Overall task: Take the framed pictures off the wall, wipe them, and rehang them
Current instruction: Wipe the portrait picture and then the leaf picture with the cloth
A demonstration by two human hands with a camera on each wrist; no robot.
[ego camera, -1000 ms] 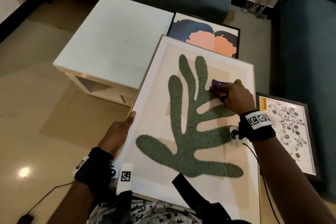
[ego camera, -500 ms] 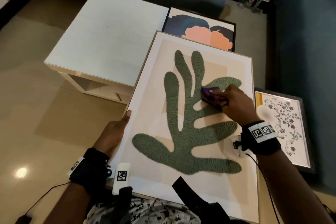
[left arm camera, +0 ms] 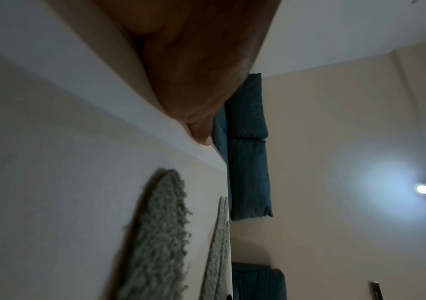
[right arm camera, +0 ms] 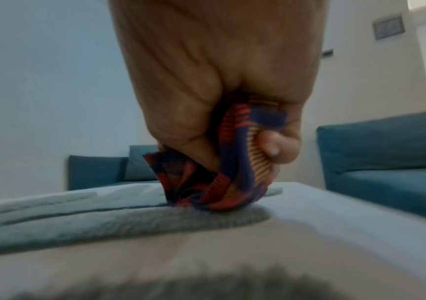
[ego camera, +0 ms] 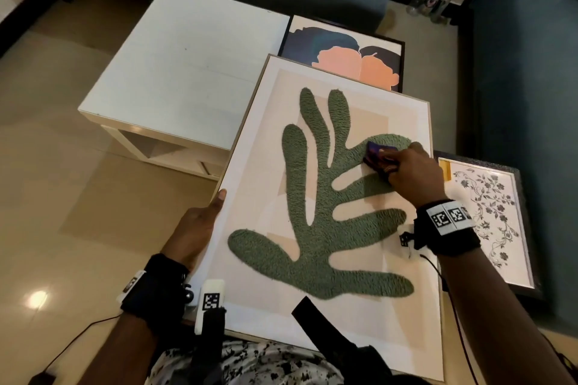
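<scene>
Pressing a bunched cloth [ego camera: 380,157] onto the green shape near the frame's [ego camera: 250,141] right edge, the right hand [ego camera: 409,175] clenches it tight. The left hand [ego camera: 195,233] grips the frame's left edge, thumb on top; the frame lies tilted across the person's lap.

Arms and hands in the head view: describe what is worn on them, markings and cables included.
Both forearms are bare, no sleeves. The left hand has a black wrist strap with a small white tag and a white block bearing a black square code; a thin dark cable trails from it. The right hand has a black wristband with a white band of two square codes, plus a thin cable.
</scene>
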